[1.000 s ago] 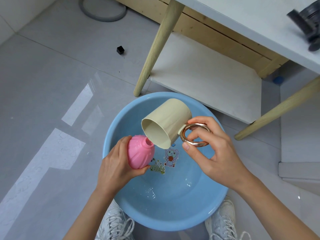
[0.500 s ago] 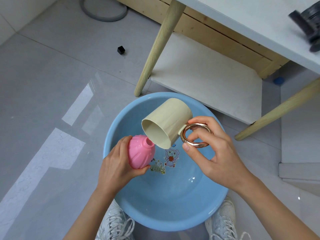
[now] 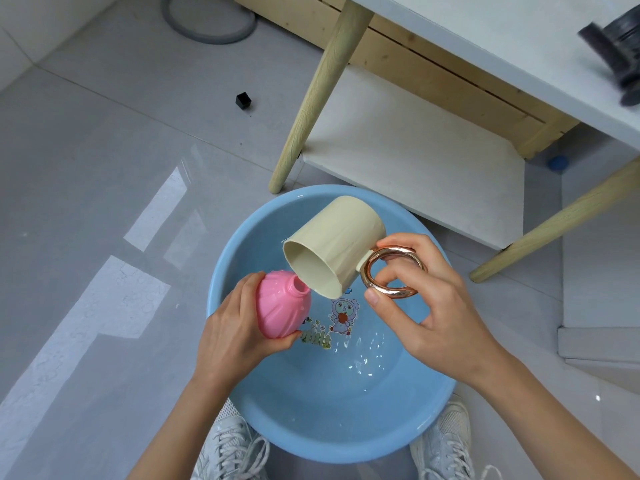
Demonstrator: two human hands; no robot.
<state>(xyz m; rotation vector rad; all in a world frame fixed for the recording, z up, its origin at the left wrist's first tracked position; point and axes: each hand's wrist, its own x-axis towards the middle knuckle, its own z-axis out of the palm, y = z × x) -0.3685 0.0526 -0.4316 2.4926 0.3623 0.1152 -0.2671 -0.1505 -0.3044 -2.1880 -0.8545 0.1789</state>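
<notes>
My left hand (image 3: 235, 330) grips a small pink ribbed bottle (image 3: 282, 304) with an open neck, held over a blue plastic basin (image 3: 242, 414) on the floor. My right hand (image 3: 433, 306) pinches the rose-gold ring handle (image 3: 393, 271) of a beige cup (image 3: 334, 245). The cup is tipped on its side, its open mouth facing down-left with the rim right above the bottle's neck. A little water glints in the basin's bottom, beside a cartoon sticker.
A white table with pale wooden legs (image 3: 318, 91) and a low shelf (image 3: 415, 150) stands just behind the basin. A dark object (image 3: 613, 53) lies on the tabletop. A small black cube (image 3: 243, 100) and a grey hose loop (image 3: 211, 22) lie on the tiled floor. My white sneakers (image 3: 232, 448) flank the basin.
Almost nothing differs: both hands keep their hold, and the cup stays tipped over the bottle's neck. The water's glints in the basin have shifted a little.
</notes>
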